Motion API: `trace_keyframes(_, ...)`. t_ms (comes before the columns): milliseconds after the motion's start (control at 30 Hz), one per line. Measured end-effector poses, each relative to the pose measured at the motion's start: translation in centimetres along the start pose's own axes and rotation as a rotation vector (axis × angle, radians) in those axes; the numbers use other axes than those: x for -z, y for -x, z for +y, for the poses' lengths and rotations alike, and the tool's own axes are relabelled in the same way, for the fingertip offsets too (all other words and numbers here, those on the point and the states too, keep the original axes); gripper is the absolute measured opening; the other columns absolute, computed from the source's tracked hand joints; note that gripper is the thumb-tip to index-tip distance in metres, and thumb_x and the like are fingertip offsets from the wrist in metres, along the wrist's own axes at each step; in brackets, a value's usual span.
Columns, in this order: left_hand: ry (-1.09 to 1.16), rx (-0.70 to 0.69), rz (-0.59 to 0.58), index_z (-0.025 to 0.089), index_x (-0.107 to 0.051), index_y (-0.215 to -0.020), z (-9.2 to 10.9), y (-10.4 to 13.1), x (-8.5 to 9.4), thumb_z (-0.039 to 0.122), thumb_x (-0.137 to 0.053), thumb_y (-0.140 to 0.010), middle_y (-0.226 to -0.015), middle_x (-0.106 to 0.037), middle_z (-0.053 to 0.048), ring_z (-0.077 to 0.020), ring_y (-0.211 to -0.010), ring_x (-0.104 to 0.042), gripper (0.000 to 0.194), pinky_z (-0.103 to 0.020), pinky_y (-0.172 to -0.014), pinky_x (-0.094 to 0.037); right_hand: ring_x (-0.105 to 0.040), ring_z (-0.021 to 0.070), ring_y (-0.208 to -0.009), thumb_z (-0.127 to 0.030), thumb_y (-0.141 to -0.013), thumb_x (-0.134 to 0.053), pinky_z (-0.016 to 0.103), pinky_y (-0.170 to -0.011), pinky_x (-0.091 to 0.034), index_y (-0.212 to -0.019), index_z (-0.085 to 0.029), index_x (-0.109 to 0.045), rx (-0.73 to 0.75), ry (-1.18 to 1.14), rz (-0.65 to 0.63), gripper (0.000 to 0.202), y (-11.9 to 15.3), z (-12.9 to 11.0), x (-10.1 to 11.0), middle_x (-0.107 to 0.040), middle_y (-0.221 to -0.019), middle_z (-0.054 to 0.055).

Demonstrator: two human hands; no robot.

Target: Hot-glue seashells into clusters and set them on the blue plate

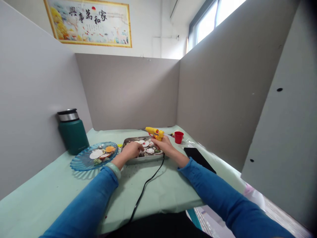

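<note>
My right hand [163,145] is wrapped round a yellow hot glue gun [155,132], its nozzle pointing left above a metal tray [142,161]. A black cord [146,183] runs from near that hand across the table toward me. Small white scalloped pieces [150,151] and other bits lie in the tray. Over the tray's left part, my left hand [132,150] reaches down with its fingers curled together. Whatever those fingertips hold, if anything, is too small to make out.
A blue fluted plate [80,160] with white, orange and green pieces stands at the left, beside a green bottle [73,134]. To the right are a red cup [178,137] and a flat black phone-like object [198,158]. Grey partitions [131,92] enclose the table.
</note>
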State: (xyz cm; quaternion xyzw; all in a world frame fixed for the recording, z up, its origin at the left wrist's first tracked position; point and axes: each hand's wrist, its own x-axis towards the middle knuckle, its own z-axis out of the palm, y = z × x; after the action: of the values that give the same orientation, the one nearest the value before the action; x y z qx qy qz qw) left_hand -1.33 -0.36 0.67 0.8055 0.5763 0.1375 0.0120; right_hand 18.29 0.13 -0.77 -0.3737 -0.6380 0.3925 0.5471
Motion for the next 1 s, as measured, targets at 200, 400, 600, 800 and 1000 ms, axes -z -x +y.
trace_keyframes(200, -0.147, 0.038, 0.020, 0.029, -0.081, -0.094, 0.2, 0.5, 0.4, 0.021, -0.055, -0.079, -0.094, -0.076, -0.008, -0.0248, -0.091, -0.068, 0.031, -0.027, -0.075, -0.045, -0.042, 0.0104, -0.044, -0.035, -0.073, -0.067, 0.024, -0.042, -0.034, -0.071, -0.020, -0.064, 0.013, 0.041, -0.002, 0.016, 0.1, 0.0, 0.1, -0.049, -0.049, -0.003)
trace_keyframes(400, -0.092, -0.027, 0.030, 0.028, -0.081, -0.094, 0.6, 0.5, 0.4, 0.024, -0.056, -0.082, -0.096, -0.076, -0.009, -0.0246, -0.092, -0.068, 0.027, -0.027, -0.079, -0.044, -0.043, 0.0104, -0.045, -0.033, -0.071, -0.067, 0.023, -0.043, -0.033, -0.077, -0.019, -0.064, 0.033, 0.045, -0.049, 0.015, 0.0, 0.0, 0.0, -0.050, -0.052, -0.003)
trace_keyframes(600, 0.087, -0.035, 0.067, 0.026, -0.080, -0.087, 0.8, 0.5, 0.1, 0.028, -0.062, -0.080, -0.089, -0.076, -0.008, -0.0246, -0.090, -0.067, 0.020, -0.027, -0.079, -0.044, -0.042, 0.0103, -0.045, -0.034, -0.072, -0.067, 0.024, -0.043, -0.034, -0.079, -0.019, -0.063, 0.017, 0.049, -0.043, 0.017, 0.1, -0.1, -0.1, -0.051, -0.054, -0.003)
trace_keyframes(800, 0.195, -0.166, 0.088, 0.022, -0.079, -0.090, 2.1, 0.6, 0.4, 0.025, -0.053, -0.085, -0.084, -0.076, -0.006, -0.0199, -0.079, -0.067, 0.026, -0.025, -0.074, -0.043, -0.044, 0.0101, -0.047, -0.036, -0.068, -0.073, 0.024, -0.044, -0.035, -0.084, -0.017, -0.063, -0.006, 0.051, -0.062, 0.026, 0.2, -0.3, -0.1, -0.052, -0.058, -0.003)
trace_keyframes(1000, 0.478, -0.121, 0.039, 0.016, -0.074, -0.082, 2.2, -0.1, -0.8, 0.032, -0.046, -0.087, -0.080, -0.075, -0.007, -0.0184, -0.072, -0.068, 0.032, -0.024, -0.066, -0.047, -0.044, 0.0104, -0.048, -0.037, -0.068, -0.074, 0.024, -0.044, -0.035, -0.085, -0.017, -0.062, -0.020, 0.008, -0.130, 0.029, 0.1, -0.3, 0.0, -0.051, -0.058, -0.003)
